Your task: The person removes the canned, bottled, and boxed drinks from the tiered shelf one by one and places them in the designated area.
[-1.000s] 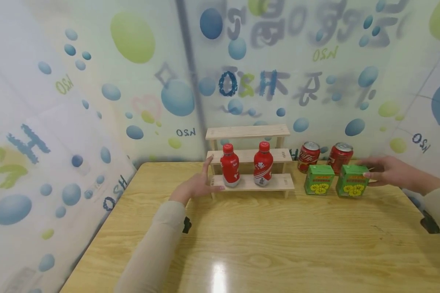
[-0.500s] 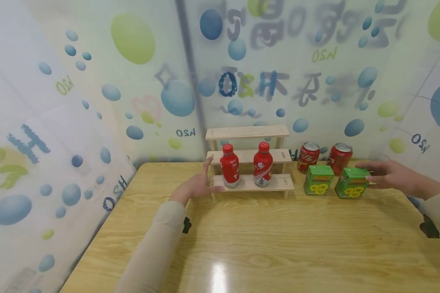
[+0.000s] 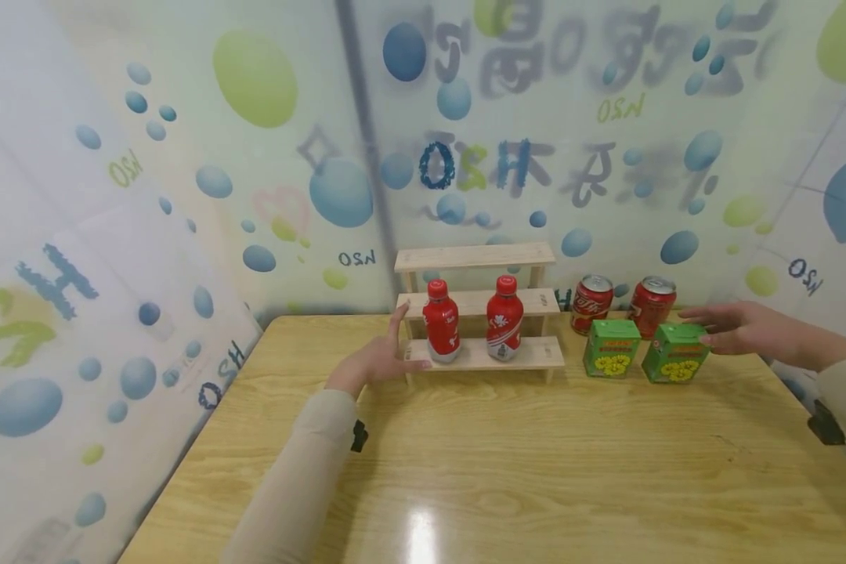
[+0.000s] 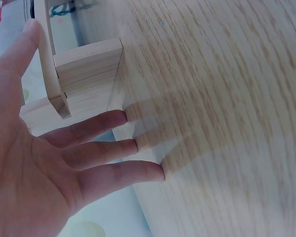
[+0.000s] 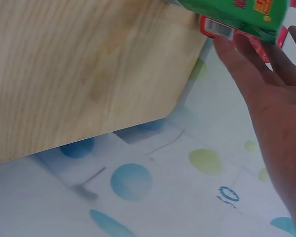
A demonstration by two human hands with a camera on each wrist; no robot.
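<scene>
In the head view a three-tier wooden shelf stands at the back of the table. Two red bottles stand upright on its lowest tier. My left hand touches the shelf's left end, thumb at the lowest board; in the left wrist view its fingers reach straight to the tabletop. To the right are two green drink cartons with yellow flowers, in front of two red soda cans. My right hand, fingers extended, is at the right-hand carton, thumb tip by its upper right edge.
The wooden table extends toward me. A patterned curtain wall rises right behind the shelf and cans, and more of it flanks both sides. The table's corner shows in the right wrist view.
The right-hand carton has turned slightly and shifted a little left. My right fingers have straightened and lie less around it. My left hand stays at the shelf.
</scene>
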